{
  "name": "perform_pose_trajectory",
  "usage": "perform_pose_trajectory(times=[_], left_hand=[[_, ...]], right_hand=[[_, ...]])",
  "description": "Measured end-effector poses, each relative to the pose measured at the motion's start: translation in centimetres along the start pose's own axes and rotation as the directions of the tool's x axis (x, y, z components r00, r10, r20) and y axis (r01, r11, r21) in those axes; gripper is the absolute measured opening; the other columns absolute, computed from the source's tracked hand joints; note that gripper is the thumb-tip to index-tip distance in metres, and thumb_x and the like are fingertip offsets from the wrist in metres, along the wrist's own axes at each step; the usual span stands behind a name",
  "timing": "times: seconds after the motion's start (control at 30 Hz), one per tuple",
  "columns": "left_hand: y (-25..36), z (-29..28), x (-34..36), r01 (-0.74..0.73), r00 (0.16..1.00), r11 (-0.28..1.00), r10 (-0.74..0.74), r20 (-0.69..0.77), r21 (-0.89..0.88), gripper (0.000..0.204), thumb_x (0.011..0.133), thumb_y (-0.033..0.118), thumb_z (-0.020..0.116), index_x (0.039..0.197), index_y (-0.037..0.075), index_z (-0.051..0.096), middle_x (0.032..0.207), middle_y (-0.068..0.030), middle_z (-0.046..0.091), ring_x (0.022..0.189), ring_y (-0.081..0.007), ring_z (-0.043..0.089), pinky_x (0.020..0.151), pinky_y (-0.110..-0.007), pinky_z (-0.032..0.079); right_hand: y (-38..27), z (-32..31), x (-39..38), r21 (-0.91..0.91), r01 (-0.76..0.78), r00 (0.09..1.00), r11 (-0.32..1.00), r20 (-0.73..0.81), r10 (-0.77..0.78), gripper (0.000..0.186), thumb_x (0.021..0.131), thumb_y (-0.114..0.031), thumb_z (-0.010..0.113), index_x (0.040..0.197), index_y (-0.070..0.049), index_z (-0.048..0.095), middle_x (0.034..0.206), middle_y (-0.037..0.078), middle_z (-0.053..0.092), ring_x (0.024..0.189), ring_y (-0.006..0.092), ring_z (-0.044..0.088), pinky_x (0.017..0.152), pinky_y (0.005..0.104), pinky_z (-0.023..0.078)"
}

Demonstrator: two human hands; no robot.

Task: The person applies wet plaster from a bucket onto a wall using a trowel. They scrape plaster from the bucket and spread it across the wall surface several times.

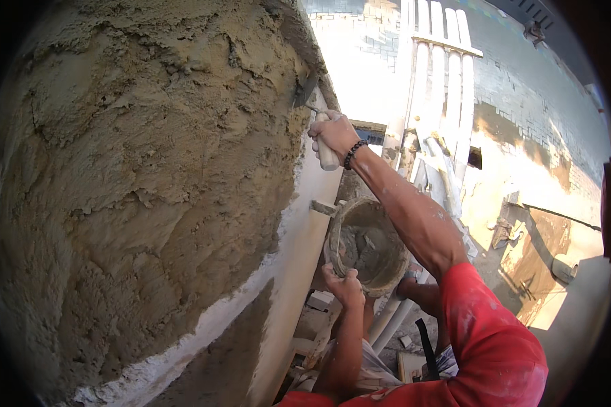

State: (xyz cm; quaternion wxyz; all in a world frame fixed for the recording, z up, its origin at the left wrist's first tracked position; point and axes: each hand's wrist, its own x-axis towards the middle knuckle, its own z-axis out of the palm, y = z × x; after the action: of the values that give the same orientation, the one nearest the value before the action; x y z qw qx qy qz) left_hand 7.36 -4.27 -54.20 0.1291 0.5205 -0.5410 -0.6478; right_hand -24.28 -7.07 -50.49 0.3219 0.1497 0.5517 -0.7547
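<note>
My right hand point(336, 130), with a beaded bracelet at the wrist, is wrapped round the pale handle of a trowel point(328, 154). The trowel's small metal blade lies against the wet mortar point(149, 149) near the wall's upper right edge. Lower down, my left hand point(346, 286) grips the near-left rim of a bucket point(391, 275), fingers closed on it. Grey wet mortar point(368, 249) lies inside the bucket, and its walls are crusted. Rough brown-grey mortar covers most of the wall, with a bare whitish band point(251, 292) along its lower right side.
Long white pipes point(438, 81) lie side by side beyond my right arm, with a wooden crosspiece point(448, 45) over them. A short wooden piece point(324, 207) juts between wall and bucket. Below my arms are pipes point(390, 319) and scattered debris. Paving point(516, 88) extends to the right.
</note>
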Motion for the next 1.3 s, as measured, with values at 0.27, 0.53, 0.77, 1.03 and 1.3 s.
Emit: perform_pose_trajectory(times=[0.27,0.53,0.77,1.03,1.3], left_hand=[[-1.1,1.6,-0.2,-0.056,0.998,0.996,0.053,0.043,0.067,0.045,0.064,-0.008,0.053,0.109,-0.004,0.050,0.109,-0.0157,0.057,0.101,-0.0290,0.056,0.096,-0.037,0.041],[-1.9,3.8,-1.1,-0.102,0.995,0.924,0.097,0.031,0.368,0.046,0.063,-0.008,0.053,0.109,-0.004,0.051,0.111,-0.0179,0.057,0.105,-0.0309,0.056,0.097,-0.038,0.041],[-1.4,4.2,-1.0,-0.217,0.975,0.911,0.217,0.039,0.352,0.043,0.067,-0.006,0.054,0.110,-0.005,0.050,0.112,-0.0213,0.054,0.107,-0.0362,0.053,0.097,-0.042,0.039],[-1.4,4.7,-1.2,-0.229,0.973,0.901,0.214,0.082,0.369,0.049,0.064,-0.005,0.054,0.113,-0.007,0.050,0.114,-0.0240,0.053,0.108,-0.0386,0.052,0.098,-0.043,0.039],[-1.5,3.0,0.0,-0.097,0.995,0.945,0.085,0.053,0.311,0.049,0.066,-0.004,0.053,0.115,-0.007,0.050,0.112,-0.0226,0.058,0.105,-0.0373,0.057,0.096,-0.043,0.043]], right_hand=[[-7.5,1.1,-1.9,-0.182,-0.076,0.995,0.980,0.049,0.087,0.010,0.080,-0.003,0.056,0.086,0.002,0.051,0.065,0.009,0.055,0.048,0.0174,0.055,0.041,0.0319,0.049],[-13.0,2.4,-3.0,-0.395,-0.097,0.995,0.913,-0.009,0.102,0.012,0.079,-0.007,0.055,0.072,0.001,0.059,0.059,0.009,0.059,0.046,0.0168,0.057,0.041,0.0304,0.048],[-17.4,4.9,-4.1,-0.399,-0.110,0.985,0.910,0.081,0.154,0.011,0.086,-0.007,0.049,0.076,-0.003,0.052,0.061,0.004,0.055,0.049,0.0122,0.058,0.042,0.0246,0.051],[-22.7,6.6,-5.7,-0.556,-0.050,0.964,0.830,0.189,0.185,0.018,0.087,-0.013,0.048,0.071,-0.007,0.051,0.062,0.002,0.055,0.051,0.0102,0.059,0.038,0.0202,0.052],[-26.5,6.6,-11.7,-0.690,0.083,0.954,0.719,0.265,0.144,0.019,0.091,-0.018,0.044,0.078,-0.006,0.054,0.054,0.008,0.055,0.038,0.0128,0.054,0.033,0.0217,0.043]])
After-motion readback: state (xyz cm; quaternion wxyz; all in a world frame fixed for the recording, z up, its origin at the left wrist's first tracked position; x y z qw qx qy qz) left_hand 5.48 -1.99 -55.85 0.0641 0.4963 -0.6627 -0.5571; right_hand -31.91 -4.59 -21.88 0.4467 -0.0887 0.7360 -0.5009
